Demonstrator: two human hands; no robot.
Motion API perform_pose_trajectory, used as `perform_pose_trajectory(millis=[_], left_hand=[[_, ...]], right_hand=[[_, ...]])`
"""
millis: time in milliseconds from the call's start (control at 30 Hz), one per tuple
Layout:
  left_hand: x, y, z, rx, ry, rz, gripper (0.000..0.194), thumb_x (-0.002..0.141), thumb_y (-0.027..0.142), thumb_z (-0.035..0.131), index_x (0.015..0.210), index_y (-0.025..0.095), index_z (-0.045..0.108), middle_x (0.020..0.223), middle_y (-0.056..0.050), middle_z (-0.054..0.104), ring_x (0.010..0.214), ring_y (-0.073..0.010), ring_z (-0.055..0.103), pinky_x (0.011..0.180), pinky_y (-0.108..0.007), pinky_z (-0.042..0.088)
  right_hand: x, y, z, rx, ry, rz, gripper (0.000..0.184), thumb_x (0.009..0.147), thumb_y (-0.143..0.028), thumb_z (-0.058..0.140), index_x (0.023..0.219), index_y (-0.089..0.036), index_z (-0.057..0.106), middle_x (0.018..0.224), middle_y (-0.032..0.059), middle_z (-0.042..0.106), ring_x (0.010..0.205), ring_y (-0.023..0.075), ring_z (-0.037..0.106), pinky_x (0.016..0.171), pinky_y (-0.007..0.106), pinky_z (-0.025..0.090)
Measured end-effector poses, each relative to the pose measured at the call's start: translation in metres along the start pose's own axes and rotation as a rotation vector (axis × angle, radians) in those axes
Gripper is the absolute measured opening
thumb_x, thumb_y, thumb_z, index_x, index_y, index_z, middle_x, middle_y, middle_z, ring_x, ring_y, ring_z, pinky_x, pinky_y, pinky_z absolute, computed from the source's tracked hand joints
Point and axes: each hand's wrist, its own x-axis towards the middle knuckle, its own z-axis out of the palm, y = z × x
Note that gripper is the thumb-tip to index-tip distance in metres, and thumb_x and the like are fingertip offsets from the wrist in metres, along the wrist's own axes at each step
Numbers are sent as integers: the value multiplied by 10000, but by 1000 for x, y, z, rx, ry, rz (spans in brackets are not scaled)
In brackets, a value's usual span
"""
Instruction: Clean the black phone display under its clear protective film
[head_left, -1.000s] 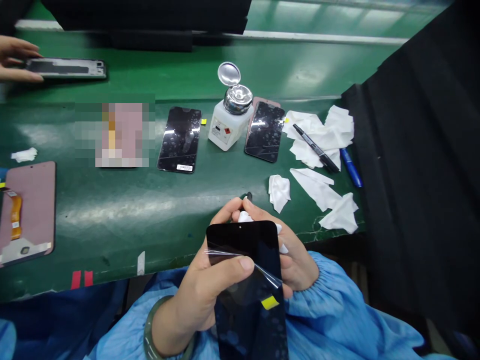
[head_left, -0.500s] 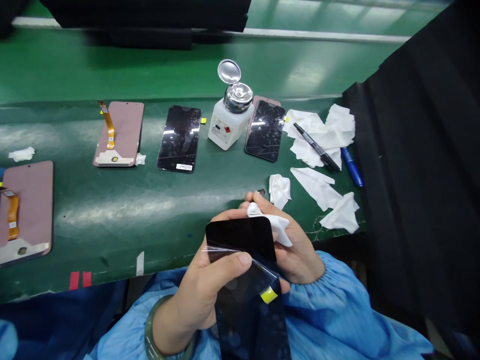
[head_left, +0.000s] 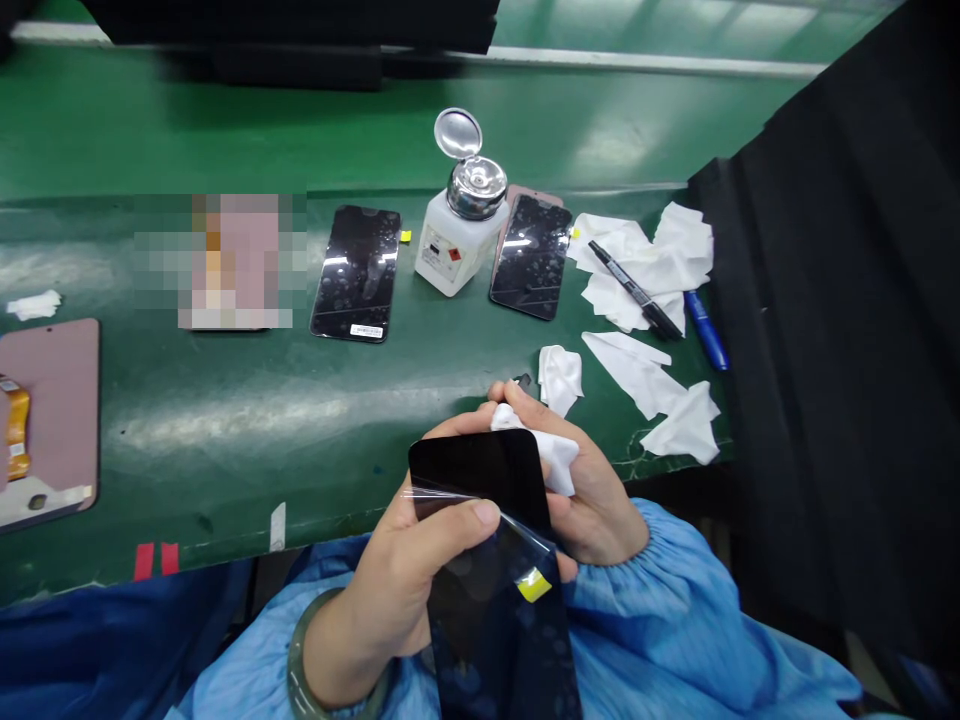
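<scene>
My left hand [head_left: 409, 570] grips a black phone screen panel [head_left: 487, 580] above my lap, the thumb pressing on its partly peeled clear film [head_left: 480, 520] with a yellow tab [head_left: 534, 585]. My right hand [head_left: 592, 490] is closed on a white wipe [head_left: 551, 455] at the panel's upper right edge. Both hands sit just in front of the green bench's near edge [head_left: 337, 520].
On the bench stand a white solvent bottle with an open metal cap [head_left: 459, 225], two black screen panels [head_left: 356, 272] [head_left: 531, 258], pink-backed panels [head_left: 49, 420], crumpled wipes [head_left: 645, 270], a black marker [head_left: 636, 292] and a blue pen [head_left: 705, 328]. A black cloth [head_left: 840, 330] hangs at right.
My right hand brought the white wipe up and over the panel's top right corner. The other person's hand and the frame at far left have left the view.
</scene>
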Motion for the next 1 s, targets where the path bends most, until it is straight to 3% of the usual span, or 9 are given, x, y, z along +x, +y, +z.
perform_pose_trajectory(millis=[267, 433, 600, 767, 900, 1000], left_hand=[[-1, 0, -1, -35, -30, 35, 814, 960, 253, 678, 1649, 370, 261, 1026, -33, 781, 806, -233, 802, 772, -329, 654], [-1, 1, 0, 4, -41, 18, 909, 968, 280, 676, 1679, 418, 127, 1272, -82, 739, 924, -282, 799, 882, -438, 645], [0, 2, 0, -16, -78, 14, 863, 968, 273, 671, 1667, 407, 182, 1235, -74, 750, 911, -273, 803, 868, -430, 652], [-2, 6, 5, 10, -40, -5, 919, 936, 295, 724, 1663, 442, 183, 1368, -75, 696, 1091, -335, 766, 967, -511, 626], [-9, 13, 11, 41, 10, -55, 913, 957, 286, 707, 1665, 483, 166, 1383, -52, 696, 1132, -333, 752, 1016, -519, 602], [-11, 14, 12, 55, 56, -14, 933, 951, 253, 710, 1667, 488, 161, 1432, -48, 665, 1200, -336, 721, 1033, -503, 598]], right_hand=[[-2, 6, 12, -81, 67, 70, 409, 849, -517, 830, 755, -173, 629, 383, -107, 486, 265, 46, 386, 304, 113, 368], [-1, 6, 16, -104, 95, 86, 430, 898, -531, 772, 728, -171, 610, 367, -96, 485, 255, 37, 339, 289, 108, 324], [-2, 6, 15, -84, 90, 72, 379, 866, -470, 816, 721, -162, 648, 386, -86, 517, 262, 29, 335, 283, 102, 318], [-3, 8, 12, -51, 118, 133, 377, 852, -502, 817, 725, -170, 691, 386, -77, 491, 291, 51, 382, 300, 126, 353], [0, 9, 13, -96, 131, 43, 333, 785, -460, 891, 759, -189, 698, 431, -98, 492, 323, 38, 363, 333, 120, 356], [1, 9, 18, -156, 106, 1, 336, 779, -431, 900, 736, -186, 674, 427, -103, 473, 322, 32, 327, 331, 121, 339]])
